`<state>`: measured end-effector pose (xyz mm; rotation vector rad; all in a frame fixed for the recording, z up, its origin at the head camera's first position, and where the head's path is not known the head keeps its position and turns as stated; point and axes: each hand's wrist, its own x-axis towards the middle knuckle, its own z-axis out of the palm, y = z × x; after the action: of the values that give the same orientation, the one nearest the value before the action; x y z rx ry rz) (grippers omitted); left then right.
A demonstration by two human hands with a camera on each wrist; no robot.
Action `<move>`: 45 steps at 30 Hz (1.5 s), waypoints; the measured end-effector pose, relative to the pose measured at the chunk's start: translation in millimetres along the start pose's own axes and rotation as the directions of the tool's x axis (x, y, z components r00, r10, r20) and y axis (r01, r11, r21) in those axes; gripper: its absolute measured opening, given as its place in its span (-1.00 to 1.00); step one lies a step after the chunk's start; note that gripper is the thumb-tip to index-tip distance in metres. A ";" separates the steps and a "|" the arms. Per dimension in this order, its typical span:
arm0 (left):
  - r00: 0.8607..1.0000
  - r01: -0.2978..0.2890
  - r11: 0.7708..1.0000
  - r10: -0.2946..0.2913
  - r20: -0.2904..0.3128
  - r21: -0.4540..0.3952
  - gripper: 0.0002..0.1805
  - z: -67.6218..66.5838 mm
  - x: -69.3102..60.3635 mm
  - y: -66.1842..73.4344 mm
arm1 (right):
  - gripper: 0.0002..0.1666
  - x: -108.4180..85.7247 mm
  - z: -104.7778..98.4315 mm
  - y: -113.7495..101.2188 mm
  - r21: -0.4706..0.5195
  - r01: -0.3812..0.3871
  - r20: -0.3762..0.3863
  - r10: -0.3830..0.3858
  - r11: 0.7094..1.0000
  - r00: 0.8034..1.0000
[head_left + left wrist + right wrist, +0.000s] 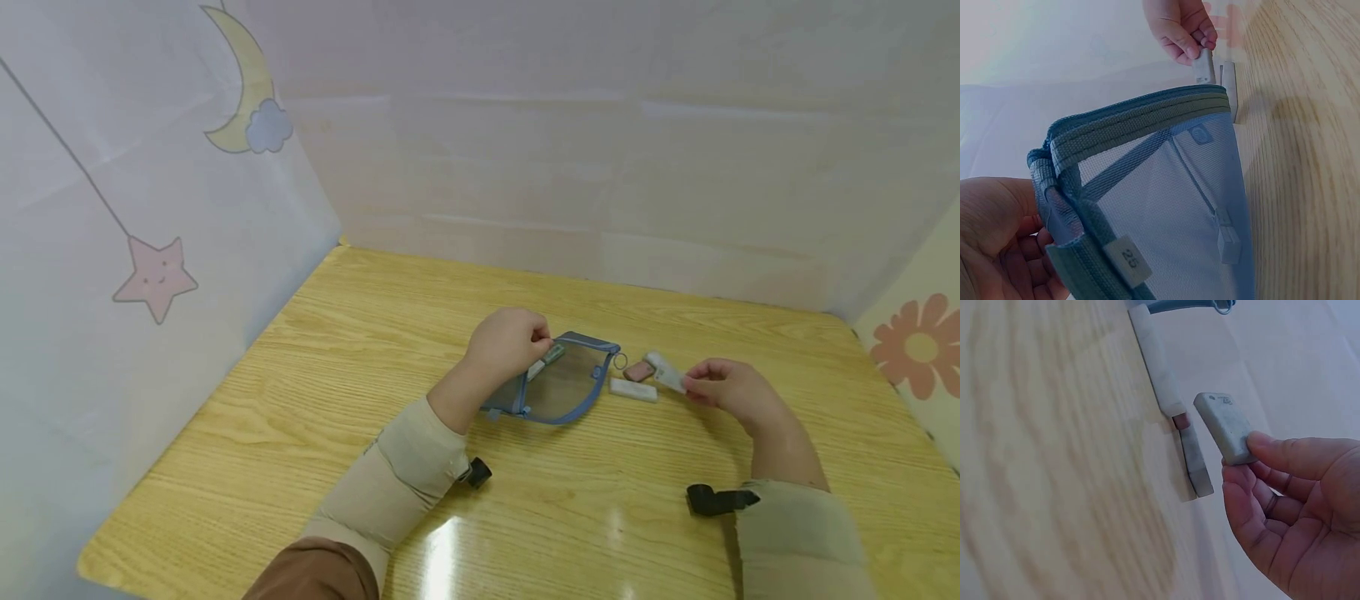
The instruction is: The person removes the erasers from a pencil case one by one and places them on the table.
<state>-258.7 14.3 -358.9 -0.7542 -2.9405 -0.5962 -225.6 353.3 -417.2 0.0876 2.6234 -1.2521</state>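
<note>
My left hand (506, 342) grips the edge of a blue mesh zip pouch (577, 414), whose mouth faces right. In the left wrist view my fingers curl behind the edge of the pouch (1138, 134), near a tag marked 25. Through the mesh show a green block (554, 354) and a whitish one (536, 370). Between thumb and fingers, my right hand (738, 396) pinches a white eraser (1222, 428) with small print, raised off the table. Close to it lie a white eraser (633, 390) and a pinkish one (639, 371); another whitish block (1194, 462) shows in the right wrist view.
A wood-grain table (300, 450) carries everything. A small ring (620, 361) hangs at the pouch's corner. Pale cloth walls (525, 167) with printed figures stand behind and at the sides. Black camera mounts (716, 500) sit on both wrists.
</note>
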 end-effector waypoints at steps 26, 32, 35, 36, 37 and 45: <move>1.000 -0.013 1.000 0.013 -0.015 -0.015 -0.85 0.2 -0.8 -1.0 | -0.61 5.5 10.6 -0.5 0.095 -0.086 0.081 0.079 0.992 0.994; 1.000 -0.006 1.000 0.006 -0.007 -0.018 -0.85 0.9 -0.2 -0.7 | -0.61 6.3 12.2 -0.6 0.056 -0.112 0.060 0.108 0.992 0.992; 1.000 -0.004 1.000 0.004 -0.005 -0.017 -0.85 1.2 -0.1 -0.6 | -0.67 7.1 12.9 0.7 0.048 -0.129 0.046 0.127 0.990 0.991; 1.000 -0.004 1.000 0.004 -0.005 -0.015 -0.85 1.2 -0.1 -0.6 | -0.68 7.4 13.1 1.2 0.046 -0.134 0.041 0.132 0.990 0.990; 1.000 -0.004 1.000 0.004 -0.005 -0.013 -0.85 1.3 -0.2 -0.7 | -0.70 7.9 13.1 1.8 0.044 -0.137 0.038 0.136 0.990 0.990; 1.000 -0.002 1.000 0.002 0.000 -0.004 -0.85 1.2 -0.1 -0.3 | -0.68 7.3 12.3 2.7 0.054 -0.146 0.027 0.144 0.988 0.989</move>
<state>-258.7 14.5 -360.2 -0.7580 -2.9388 -0.6014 -230.1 345.2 -428.5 0.2670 2.5124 -1.2684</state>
